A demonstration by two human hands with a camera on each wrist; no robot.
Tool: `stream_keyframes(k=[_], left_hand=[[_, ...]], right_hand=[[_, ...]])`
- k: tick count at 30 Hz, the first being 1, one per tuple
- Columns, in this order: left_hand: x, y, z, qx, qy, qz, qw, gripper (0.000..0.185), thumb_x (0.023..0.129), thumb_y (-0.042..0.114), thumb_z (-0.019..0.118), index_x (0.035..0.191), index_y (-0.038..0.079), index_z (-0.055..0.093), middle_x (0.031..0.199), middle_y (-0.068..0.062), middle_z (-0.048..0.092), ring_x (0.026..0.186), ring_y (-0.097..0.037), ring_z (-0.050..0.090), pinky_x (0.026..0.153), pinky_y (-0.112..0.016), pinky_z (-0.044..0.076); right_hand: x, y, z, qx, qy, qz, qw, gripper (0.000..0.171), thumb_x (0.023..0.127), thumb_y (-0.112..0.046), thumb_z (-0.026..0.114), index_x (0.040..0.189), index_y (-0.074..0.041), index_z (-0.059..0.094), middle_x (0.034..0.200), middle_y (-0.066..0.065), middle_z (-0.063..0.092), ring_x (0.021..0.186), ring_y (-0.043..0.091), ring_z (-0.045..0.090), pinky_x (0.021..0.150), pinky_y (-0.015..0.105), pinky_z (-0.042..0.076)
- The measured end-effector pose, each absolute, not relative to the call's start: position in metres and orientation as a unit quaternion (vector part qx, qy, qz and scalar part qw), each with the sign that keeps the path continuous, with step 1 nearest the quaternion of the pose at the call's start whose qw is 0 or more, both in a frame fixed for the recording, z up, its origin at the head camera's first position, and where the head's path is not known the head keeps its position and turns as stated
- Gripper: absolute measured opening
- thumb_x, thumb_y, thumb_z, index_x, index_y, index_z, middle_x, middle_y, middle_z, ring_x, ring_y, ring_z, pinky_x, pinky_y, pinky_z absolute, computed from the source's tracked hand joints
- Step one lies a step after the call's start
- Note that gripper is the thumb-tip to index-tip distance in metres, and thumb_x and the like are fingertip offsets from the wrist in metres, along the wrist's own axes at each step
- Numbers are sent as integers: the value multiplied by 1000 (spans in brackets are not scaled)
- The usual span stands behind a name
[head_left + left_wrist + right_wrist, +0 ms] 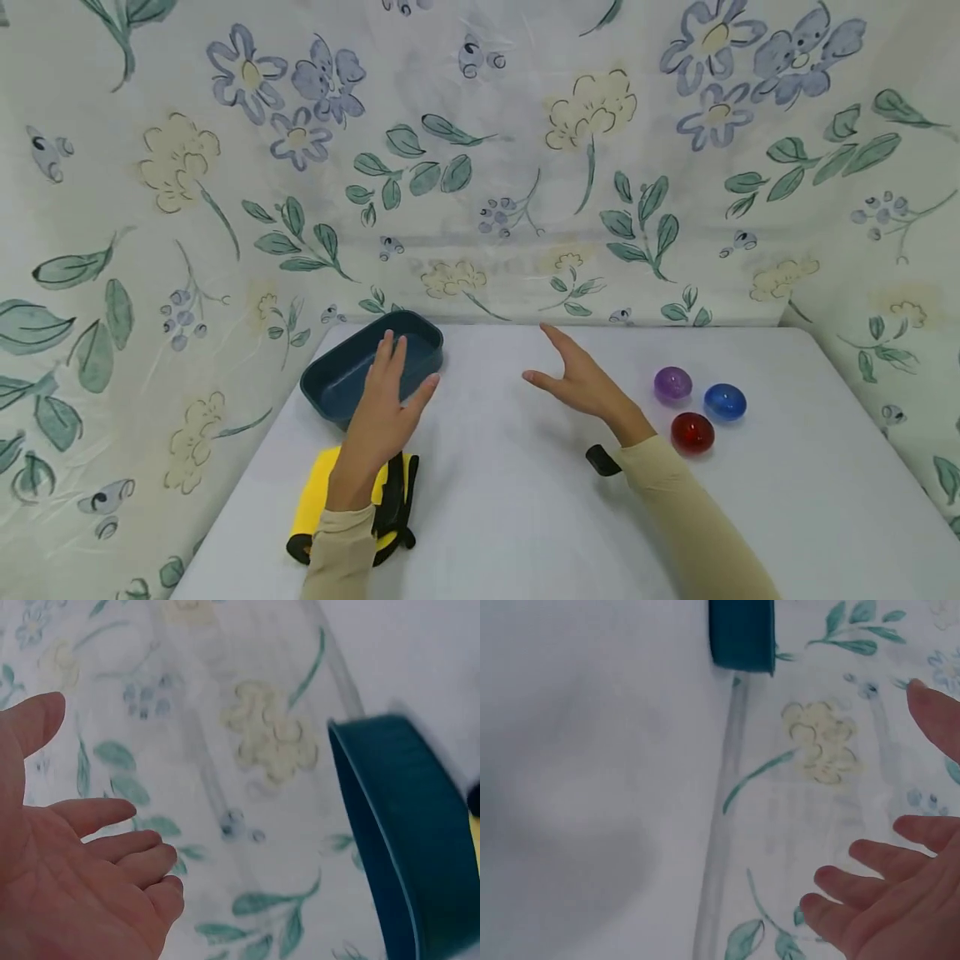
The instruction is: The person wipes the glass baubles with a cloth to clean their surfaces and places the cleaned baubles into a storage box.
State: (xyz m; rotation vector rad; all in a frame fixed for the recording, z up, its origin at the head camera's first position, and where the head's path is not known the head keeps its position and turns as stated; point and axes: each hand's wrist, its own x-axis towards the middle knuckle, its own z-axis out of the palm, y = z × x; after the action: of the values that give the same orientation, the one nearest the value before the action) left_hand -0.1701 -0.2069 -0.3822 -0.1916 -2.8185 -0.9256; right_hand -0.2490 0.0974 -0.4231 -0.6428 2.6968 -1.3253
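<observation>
Near edge: yellow-black item (pixel 318 492) under left forearm. Left hand (pixel 381 417) flat, fingers straight, holding nothing, over near rim of dark teal tray (pixel 337 379). Right hand (pixel 581 383) open, empty, mid-table. Red ball (pixel 692 432), blue ball (pixel 724 402), purple ball (pixel 672 384) clustered right. Floral backdrop (pixel 480 167) behind.

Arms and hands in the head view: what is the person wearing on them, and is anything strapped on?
Both arms wear long, close-fitting beige sleeves ending at the wrists. The left hand and right hand are bare, with no gloves or rings visible. A yellow block with black straps sits under the left wrist, and a small black piece shows beneath the right wrist.
</observation>
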Motion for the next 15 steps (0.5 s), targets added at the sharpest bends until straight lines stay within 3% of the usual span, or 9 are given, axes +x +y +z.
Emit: stream_keyframes(k=[9, 15], left_hand=[[-155, -271, -380, 80, -931, -346, 86, 93, 103, 51, 54, 167, 11, -1, 176, -10, -8, 162, -42, 4, 128, -67, 14], [-153, -293, -401, 162, -917, -358, 68, 102, 102, 51, 57, 164, 2, -5, 174, -22, -7, 161, -45, 4, 129, -63, 12]], right_hand=[[-278, 50, -433, -214, 865, -448, 72, 92, 96, -45, 71, 166, -13, 21, 173, 9, 25, 159, 36, 27, 127, 59, 29], [-295, 25, -442, -193, 861, -459, 106, 93, 94, -47, 73, 166, -16, 22, 172, 7, 28, 156, 35, 34, 123, 58, 37]])
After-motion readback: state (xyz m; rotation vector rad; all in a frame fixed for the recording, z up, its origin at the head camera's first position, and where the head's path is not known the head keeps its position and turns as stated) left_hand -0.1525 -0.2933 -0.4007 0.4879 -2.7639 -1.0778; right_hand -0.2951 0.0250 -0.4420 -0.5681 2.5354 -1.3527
